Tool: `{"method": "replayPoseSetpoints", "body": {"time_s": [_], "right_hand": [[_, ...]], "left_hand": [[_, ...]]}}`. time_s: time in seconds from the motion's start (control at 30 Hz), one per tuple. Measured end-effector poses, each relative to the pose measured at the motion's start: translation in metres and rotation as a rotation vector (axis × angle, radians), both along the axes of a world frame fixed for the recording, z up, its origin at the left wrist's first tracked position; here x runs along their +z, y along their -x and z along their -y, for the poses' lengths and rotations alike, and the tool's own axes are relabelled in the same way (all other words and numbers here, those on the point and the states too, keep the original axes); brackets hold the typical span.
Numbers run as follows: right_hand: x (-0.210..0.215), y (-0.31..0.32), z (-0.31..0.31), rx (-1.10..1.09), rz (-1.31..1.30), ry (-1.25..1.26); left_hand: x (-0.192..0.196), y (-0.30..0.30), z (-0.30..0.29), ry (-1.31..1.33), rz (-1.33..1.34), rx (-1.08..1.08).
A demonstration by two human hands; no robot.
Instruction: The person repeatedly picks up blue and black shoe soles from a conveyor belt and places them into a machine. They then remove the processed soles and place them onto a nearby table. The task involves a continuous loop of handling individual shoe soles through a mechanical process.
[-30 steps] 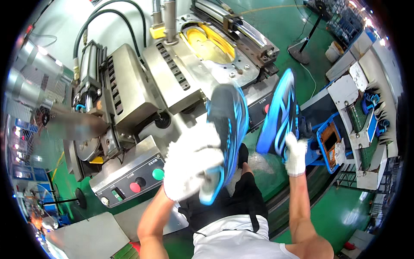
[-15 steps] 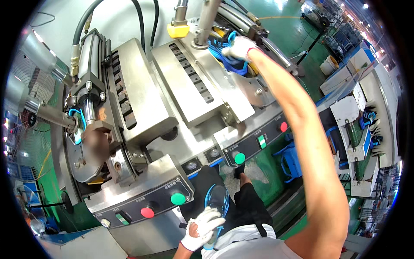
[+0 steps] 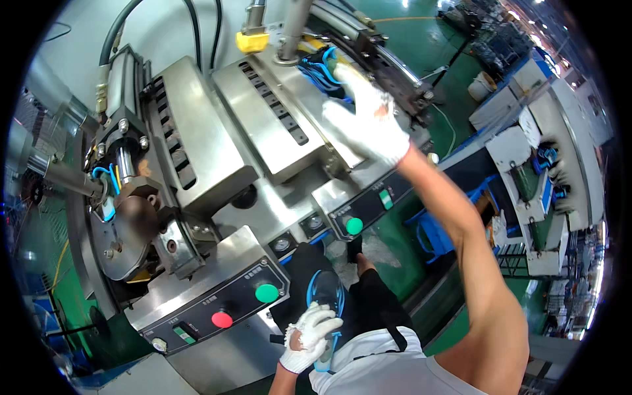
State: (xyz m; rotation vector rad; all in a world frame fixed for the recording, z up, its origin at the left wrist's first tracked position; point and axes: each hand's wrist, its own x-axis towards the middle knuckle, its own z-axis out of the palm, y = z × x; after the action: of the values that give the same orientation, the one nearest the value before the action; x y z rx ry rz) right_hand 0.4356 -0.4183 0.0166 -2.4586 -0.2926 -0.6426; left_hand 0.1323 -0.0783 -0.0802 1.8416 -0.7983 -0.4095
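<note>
My left hand (image 3: 307, 337), in a white knit glove with a worn patch on its back, is closed around a dark shoe (image 3: 325, 291) with bright blue edging, low in front of my body. The shoe's heel part is partly covered by that hand. My right hand (image 3: 374, 125), gloved in white and slightly blurred, is raised with its fingers apart and nothing visible in them. Just beyond its fingertips, a black and blue shoe (image 3: 320, 71) sits in the right-hand station of a metal machine (image 3: 266, 115); part of it is hidden by my hand.
The machine's front panel carries green buttons (image 3: 266, 293) and a red button (image 3: 222, 319). A yellow pad (image 3: 253, 43) hangs from a rod above. A blue crate (image 3: 431, 234) stands on the floor at right, near a rack (image 3: 526, 174) with more shoes.
My right hand has come off the shoe in the machine and drawn back toward me, its fingers spreading. My left hand keeps its hold on the other shoe. The view has shifted slightly.
</note>
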Motion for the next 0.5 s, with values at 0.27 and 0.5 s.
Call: {"method": "replayPoseSetpoints", "body": {"time_s": [0.27, 0.5], "right_hand": [[-0.126, 0.196, -0.064, 0.071, -0.165, 0.404], [-0.087, 0.290, -0.036, 0.057, -0.392, -0.110]], "left_hand": [[0.003, 0.013, 0.023, -0.032, 0.121, 0.013], [0.007, 0.016, 0.061, -0.051, 0.172, 0.031]]}}
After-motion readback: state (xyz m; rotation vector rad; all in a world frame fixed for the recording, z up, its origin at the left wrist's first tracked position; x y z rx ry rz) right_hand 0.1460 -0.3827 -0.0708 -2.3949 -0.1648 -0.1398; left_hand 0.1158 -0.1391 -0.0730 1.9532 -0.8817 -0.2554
